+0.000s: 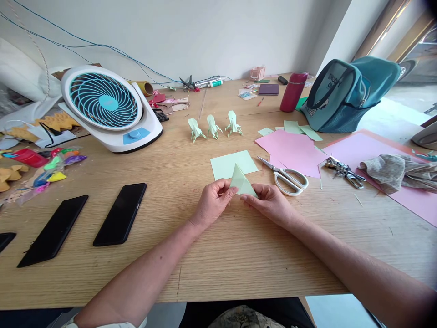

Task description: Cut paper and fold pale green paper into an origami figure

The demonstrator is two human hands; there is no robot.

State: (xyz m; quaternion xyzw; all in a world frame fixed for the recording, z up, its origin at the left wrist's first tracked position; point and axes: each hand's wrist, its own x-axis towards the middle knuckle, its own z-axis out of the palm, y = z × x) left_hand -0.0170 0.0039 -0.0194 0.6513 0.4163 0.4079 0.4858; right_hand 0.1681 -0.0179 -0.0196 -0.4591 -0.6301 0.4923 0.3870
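Note:
Between both hands is a small piece of pale green paper [241, 182], folded into a triangle with its tip pointing up. My left hand [215, 198] pinches its left corner between thumb and fingers. At the right corner, my right hand [269, 202] pinches the same paper, its thumb along the lower edge. Just behind lies a flat pale green sheet [221, 165] on the table. White-handled scissors [290, 181] rest to the right, blades slightly apart. Farther back stand three folded green paper figures [212, 126] with thin legs.
Pink paper [293, 148] and green squares [291, 126] lie right, near keys [344, 171] and a grey cloth [392, 171]. A blue backpack [341, 98] and red flask [293, 92] stand behind. At left are a fan [109, 107] and black phones [120, 214].

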